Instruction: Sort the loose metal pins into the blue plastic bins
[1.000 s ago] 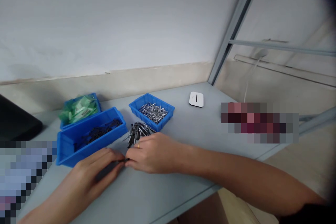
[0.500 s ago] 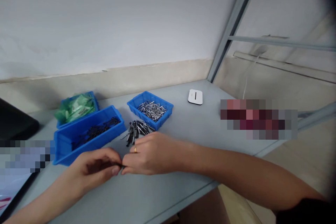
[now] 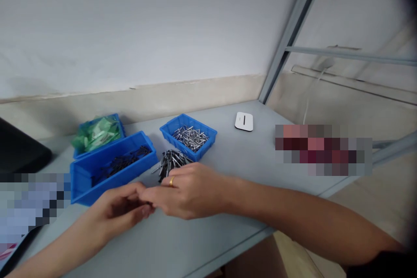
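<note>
Pinching a small dark piece (image 3: 149, 203), left hand (image 3: 117, 213) and right hand (image 3: 187, 193) meet lower-centre; mid-right, a white box (image 3: 244, 122) carries unreadable print.

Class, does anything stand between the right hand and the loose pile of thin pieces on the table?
Nothing visible does: the right hand is just in front of the loose pile, covering its near edge in this view. Whether they touch is hidden.

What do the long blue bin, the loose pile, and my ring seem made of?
The long blue bin: probably plastic, semi-matte, from its even color. The pile: likely shiny metal where silver, by its glints; perhaps plastic where black, unclear. The ring: smooth, gold-toned metal, perhaps, by its sheen.
</note>
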